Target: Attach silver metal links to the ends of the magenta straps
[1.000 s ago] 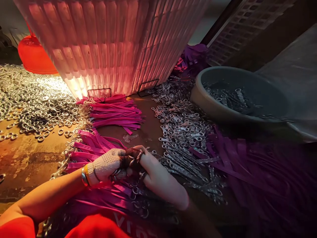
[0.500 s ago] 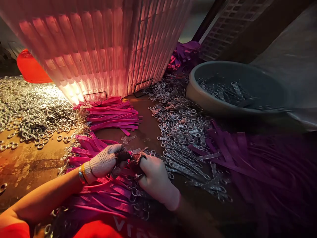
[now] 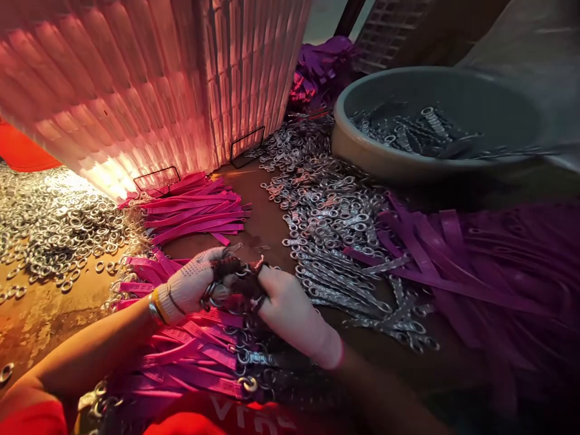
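My left hand [image 3: 193, 287], in a white dotted glove with dark fingertips, is closed around a few metal rings [image 3: 208, 295]. Its fingers meet those of my right hand [image 3: 296, 314], also gloved and closed in a pinch; what it grips is hidden by the dark fingertips. Beneath both hands lies a layer of pink straps [image 3: 190, 350] with metal rings at their ends. A second bundle of pink straps [image 3: 194, 211] rests just beyond. Right of my hands spreads a heap of silver metal links with ringed ends [image 3: 335, 211].
Loose rings [image 3: 67, 229] are piled at left. A lit, ribbed plastic crate [image 3: 149, 103] stands behind the straps. On the right are a round tub [image 3: 362, 160] holding metal links and a mass of purple straps [image 3: 489, 284]. A red object [image 3: 22, 148] shows far left.
The view has shifted, so the crate and tub sit higher and further left. My hands stay together at the fingertips, and the rings in my left hand show more clearly.
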The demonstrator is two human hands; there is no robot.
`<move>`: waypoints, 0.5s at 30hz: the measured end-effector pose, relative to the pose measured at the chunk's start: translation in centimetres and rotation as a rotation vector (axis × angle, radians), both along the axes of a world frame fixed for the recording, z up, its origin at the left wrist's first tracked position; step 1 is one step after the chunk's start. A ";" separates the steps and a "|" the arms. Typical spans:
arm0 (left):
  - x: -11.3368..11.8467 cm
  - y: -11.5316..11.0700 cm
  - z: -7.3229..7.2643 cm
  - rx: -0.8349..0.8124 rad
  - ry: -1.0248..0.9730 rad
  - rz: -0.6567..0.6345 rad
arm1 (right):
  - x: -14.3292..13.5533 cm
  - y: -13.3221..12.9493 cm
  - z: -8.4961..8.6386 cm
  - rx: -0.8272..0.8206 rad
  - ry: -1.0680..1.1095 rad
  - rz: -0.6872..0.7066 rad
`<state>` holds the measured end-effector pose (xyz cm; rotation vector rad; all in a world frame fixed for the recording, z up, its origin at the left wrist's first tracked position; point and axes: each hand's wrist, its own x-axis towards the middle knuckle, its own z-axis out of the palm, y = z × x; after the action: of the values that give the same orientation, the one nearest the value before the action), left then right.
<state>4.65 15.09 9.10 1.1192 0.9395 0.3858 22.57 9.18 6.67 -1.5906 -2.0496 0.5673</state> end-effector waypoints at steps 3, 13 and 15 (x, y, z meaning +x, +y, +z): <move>1.4 3.6 -1.4 0.347 0.238 -0.165 | 0.6 0.3 -0.8 0.011 -0.042 -0.174; 6.2 13.3 -4.7 0.946 0.882 -0.231 | 0.3 0.5 -2.1 -0.050 0.096 -0.110; 6.0 12.9 -4.3 0.940 0.833 -0.215 | 0.3 0.4 -2.1 -0.063 0.086 -0.122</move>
<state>10.68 27.96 4.78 2.3262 1.3808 0.1585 22.87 9.59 4.56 -1.6837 -1.8751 0.6499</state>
